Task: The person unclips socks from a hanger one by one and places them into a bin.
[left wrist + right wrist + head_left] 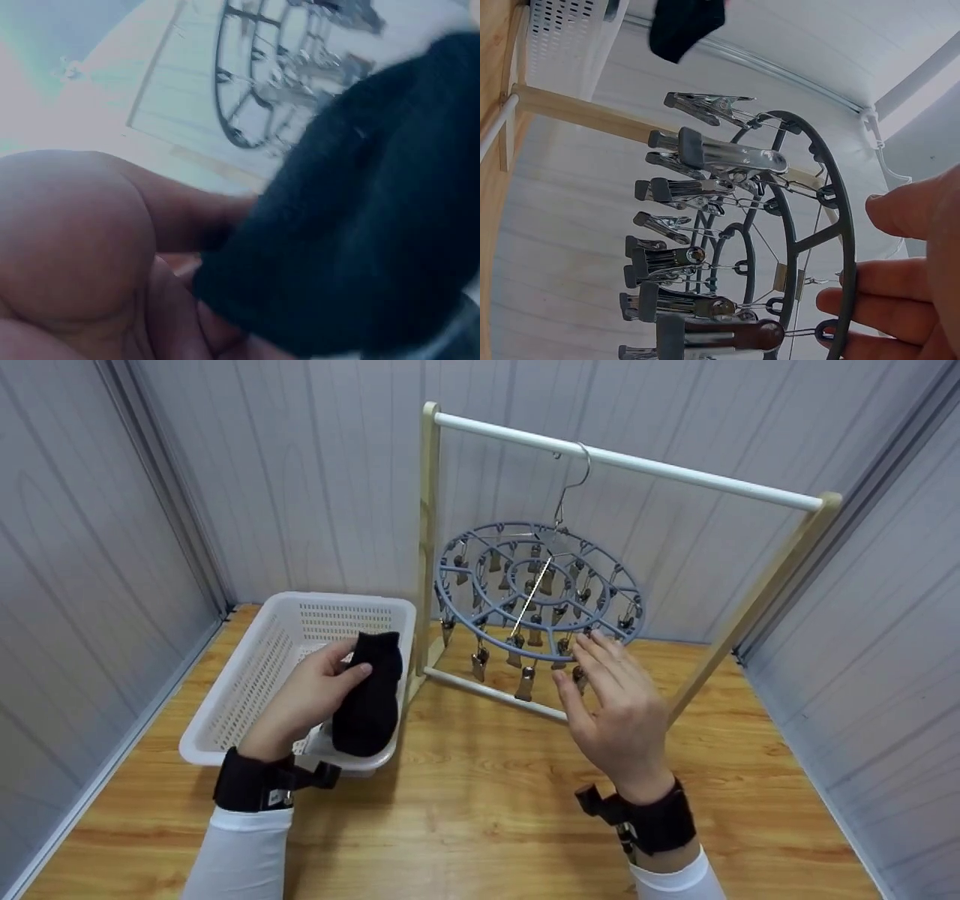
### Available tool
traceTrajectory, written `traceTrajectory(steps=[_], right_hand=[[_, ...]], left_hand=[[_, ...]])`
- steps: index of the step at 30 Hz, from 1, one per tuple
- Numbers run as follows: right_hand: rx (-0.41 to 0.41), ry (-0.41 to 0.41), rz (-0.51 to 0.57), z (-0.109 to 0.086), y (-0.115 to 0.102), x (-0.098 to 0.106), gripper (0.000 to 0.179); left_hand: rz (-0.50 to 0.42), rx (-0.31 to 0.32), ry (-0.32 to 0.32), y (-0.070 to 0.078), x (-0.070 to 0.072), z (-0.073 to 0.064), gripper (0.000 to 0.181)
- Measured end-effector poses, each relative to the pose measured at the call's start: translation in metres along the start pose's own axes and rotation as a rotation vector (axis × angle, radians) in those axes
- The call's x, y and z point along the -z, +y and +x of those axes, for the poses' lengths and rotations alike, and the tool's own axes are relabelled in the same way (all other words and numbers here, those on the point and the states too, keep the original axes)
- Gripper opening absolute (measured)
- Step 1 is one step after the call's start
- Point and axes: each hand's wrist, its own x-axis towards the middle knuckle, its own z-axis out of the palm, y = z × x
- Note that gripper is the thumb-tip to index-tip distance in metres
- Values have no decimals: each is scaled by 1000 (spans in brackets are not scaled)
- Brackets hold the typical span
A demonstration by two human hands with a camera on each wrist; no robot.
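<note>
A black sock [369, 697] is pinched between the thumb and fingers of my left hand [311, 686], over the right side of the white basket. In the left wrist view the dark sock [360, 202] fills much of the right side. My right hand [619, 712] has its fingers nearly straight at the front right rim of a round blue-grey clip hanger [480, 631]. The right wrist view shows the fingers [892, 311] against the outer ring, with the thumb apart from it. Several metal clips [526, 682] dangle from the rings.
The white perforated basket [206, 727] stands on the wood-grain table [480, 825] at the left. A wooden rack with a white top bar [690, 471] carries the hanger by its metal hook [587, 469]. Pale panel walls [315, 472] enclose the back and sides.
</note>
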Motion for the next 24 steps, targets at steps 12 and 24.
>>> traceTrajectory(steps=[12,24], right_hand=[[8,-28,-3,1,-1,1,38],[7,-47,-16,1,-2,1,40]], left_hand=[[399,121,4,-25,10,4,52],[580,71,21,0,7,-10,51]])
